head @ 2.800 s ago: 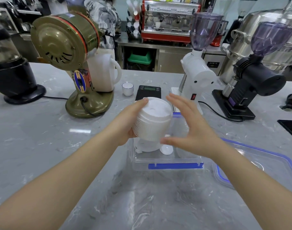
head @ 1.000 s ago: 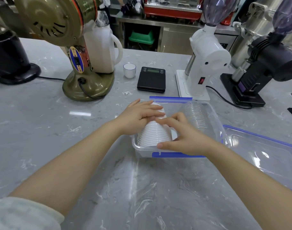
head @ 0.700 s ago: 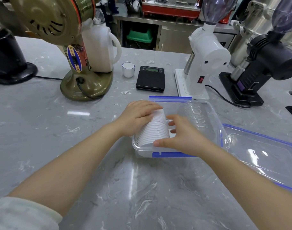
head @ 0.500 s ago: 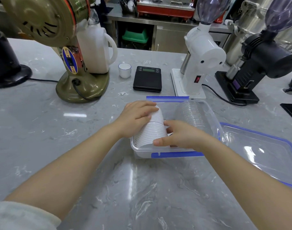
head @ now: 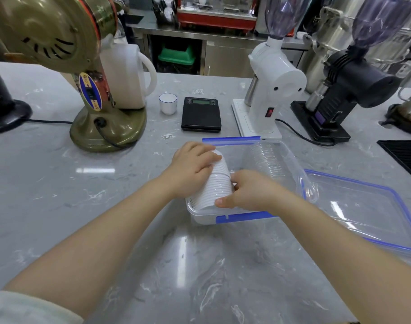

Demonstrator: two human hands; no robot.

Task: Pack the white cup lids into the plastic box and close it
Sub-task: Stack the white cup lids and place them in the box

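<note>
one stack of white cup lids [head: 217, 185] lying on its side in the left half of the plastic box [head: 201, 212], centre of tabletop [head: 59, 183]. left hand [head: 192, 164] grip closed over the stack's far end, right hand [head: 248, 192] grip closed on its near end, thumb on the front edge. one stack of clear lids [head: 266, 161] in the box's right half. one box lid [head: 361, 206] flat at 3 o'clock of the box, just beside. 12 o'clock: one black scale [head: 201, 113], one small white cup [head: 167, 103]
</note>
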